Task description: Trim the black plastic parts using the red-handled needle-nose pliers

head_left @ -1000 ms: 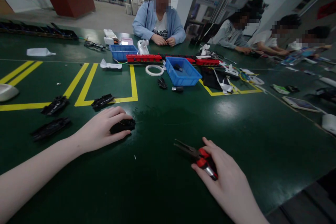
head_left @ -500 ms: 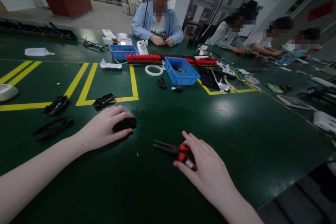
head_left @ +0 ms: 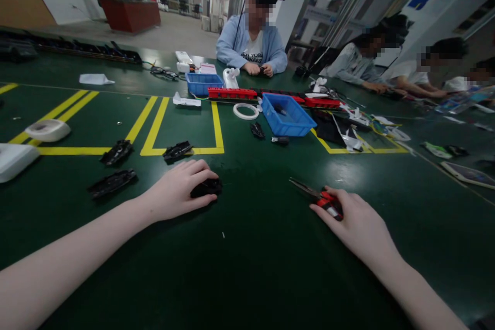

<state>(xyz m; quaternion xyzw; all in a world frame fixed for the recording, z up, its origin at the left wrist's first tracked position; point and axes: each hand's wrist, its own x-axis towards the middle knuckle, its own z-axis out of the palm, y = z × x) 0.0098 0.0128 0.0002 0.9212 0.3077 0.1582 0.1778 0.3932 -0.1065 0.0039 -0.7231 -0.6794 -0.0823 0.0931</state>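
My left hand (head_left: 185, 191) is closed over a black plastic part (head_left: 207, 186) that rests on the green tabletop (head_left: 255, 268). The fingers hide much of that part. To the right, my right hand (head_left: 359, 221) grips the red and black handles of a pair of long-nose pliers (head_left: 315, 194). Their jaws point left and away from me, close to the tabletop. Similar black plastic parts lie beyond and left of my left hand: one piece (head_left: 178, 151) on the yellow tape, another piece (head_left: 117, 152) further left, and a longer piece (head_left: 112, 183) nearer me.
A blue bin (head_left: 288, 124) stands mid-table, with a dark cylindrical piece (head_left: 280, 140) before it. Nearby lie a roll of white tape (head_left: 246, 111) and red strips (head_left: 232, 94). White devices (head_left: 17, 161) sit at the left. A co-worker (head_left: 251, 46) sits opposite; several others sit right.
My right hand has moved right and slightly away with the pliers, its fingers now closer round the handles. My left hand stays on the black part. The whole view has swung left.
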